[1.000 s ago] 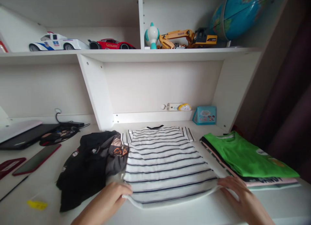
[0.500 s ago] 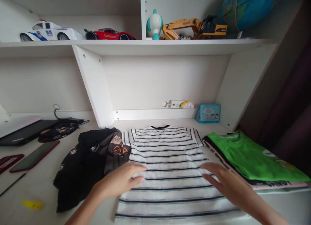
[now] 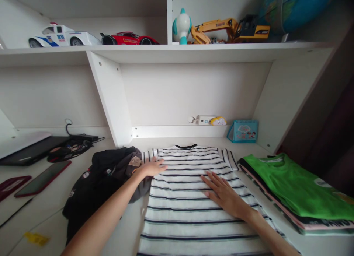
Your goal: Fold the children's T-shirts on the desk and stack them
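A white T-shirt with dark stripes [image 3: 190,208] lies spread flat on the desk, its black-trimmed collar toward the back. My left hand [image 3: 152,167] is at the shirt's upper left, near the sleeve, with fingers stretched out. Flat on the middle right of the shirt rests my right hand [image 3: 221,193], fingers spread. Neither hand grips anything. To the left, partly behind my left forearm, is a crumpled heap of black and dark grey clothes [image 3: 94,189]. A stack of folded clothes with a green shirt [image 3: 301,189] on top sits to the right.
A red-edged phone [image 3: 42,179], a dark laptop [image 3: 30,151] and a yellow piece [image 3: 36,238] lie at the left. A blue desk calendar [image 3: 245,131] and a power socket [image 3: 204,120] are at the back. Overhead, a shelf [image 3: 210,54] carries toy vehicles and a globe.
Both hands have moved forward over the striped T-shirt, the left to the upper left side, the right inward onto the cloth. The view has shifted slightly.
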`<state>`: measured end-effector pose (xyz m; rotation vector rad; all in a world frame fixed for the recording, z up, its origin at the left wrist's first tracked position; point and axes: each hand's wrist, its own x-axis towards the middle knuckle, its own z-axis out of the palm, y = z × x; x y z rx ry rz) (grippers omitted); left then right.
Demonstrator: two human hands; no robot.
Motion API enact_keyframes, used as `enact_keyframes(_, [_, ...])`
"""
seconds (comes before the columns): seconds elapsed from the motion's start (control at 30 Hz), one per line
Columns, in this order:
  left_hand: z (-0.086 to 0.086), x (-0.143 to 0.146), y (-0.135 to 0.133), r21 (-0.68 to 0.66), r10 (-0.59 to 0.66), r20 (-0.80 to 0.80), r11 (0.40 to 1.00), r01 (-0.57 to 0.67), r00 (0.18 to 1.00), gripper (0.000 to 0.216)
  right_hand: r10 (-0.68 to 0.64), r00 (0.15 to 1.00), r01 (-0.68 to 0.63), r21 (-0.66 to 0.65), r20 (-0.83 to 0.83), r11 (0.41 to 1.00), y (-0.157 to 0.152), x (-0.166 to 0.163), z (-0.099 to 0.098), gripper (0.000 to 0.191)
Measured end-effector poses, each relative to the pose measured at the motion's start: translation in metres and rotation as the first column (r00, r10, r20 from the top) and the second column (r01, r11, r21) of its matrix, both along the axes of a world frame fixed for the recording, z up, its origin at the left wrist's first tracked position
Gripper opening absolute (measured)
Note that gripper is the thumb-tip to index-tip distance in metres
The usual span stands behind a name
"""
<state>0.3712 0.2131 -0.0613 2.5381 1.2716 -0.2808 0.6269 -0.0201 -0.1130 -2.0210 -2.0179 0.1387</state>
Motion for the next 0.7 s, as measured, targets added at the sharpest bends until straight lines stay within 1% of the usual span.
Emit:
enact_keyframes(0.1, [-0.007,-0.031,0.025,0.09,0.087,0.039,0.992,-0.09,0.995,0.077,-0.003,1.0,0.003,-0.005,0.003,1.0,0.001,-0.002,0.001,0.053])
enact_keyframes(0.23, [-0.019,-0.068,0.04,0.193,0.077,0.087,0.977,-0.093,0.993,0.067,-0.003,1.0,0.003,-0.03,-0.003,1.0,0.001,-0.004,0.002,0.054])
enact_keyframes(0.27, [-0.019,-0.073,0.042,0.195,0.065,0.089,0.977,-0.081,0.994,0.065,-0.002,1.0,0.002,-0.03,-0.006,1.0,0.001,-0.004,0.003,0.054])
enact_keyframes(0.33, [-0.015,-0.077,0.046,0.156,0.044,0.08,0.986,-0.056,0.996,0.062,0.005,1.0,-0.005,-0.03,-0.011,1.0,0.001,-0.003,0.003,0.054])
enact_keyframes(0.47, [0.002,-0.074,0.054,0.059,0.051,0.086,0.997,-0.056,0.995,0.06,0.005,0.999,-0.005,-0.027,0.033,1.0,0.0,-0.002,0.004,0.053])
enact_keyframes(0.5, [0.007,-0.073,0.057,0.036,0.053,0.107,0.998,-0.057,0.993,0.058,-0.016,0.997,0.016,-0.003,0.07,1.0,-0.001,-0.004,0.004,0.053])
enact_keyframes(0.57, [0.014,-0.073,0.062,-0.02,0.062,0.159,0.998,-0.06,0.985,0.052,-0.087,0.982,0.072,0.098,0.165,0.993,-0.005,-0.014,0.007,0.051])
enact_keyframes(0.63, [0.019,-0.07,0.068,-0.077,0.101,0.176,0.993,-0.089,0.979,0.043,-0.123,0.967,0.072,0.222,0.223,0.972,-0.011,-0.04,0.011,0.044])
enact_keyframes(0.67, [0.02,-0.067,0.071,-0.082,0.13,0.18,0.99,-0.117,0.975,0.037,-0.101,0.972,0.041,0.268,0.212,0.962,-0.013,-0.06,0.012,0.04])
enact_keyframes(0.7, [0.019,-0.063,0.074,-0.07,0.163,0.186,0.986,-0.153,0.969,0.03,-0.031,0.981,-0.028,0.305,0.189,0.952,-0.014,-0.083,0.011,0.034])
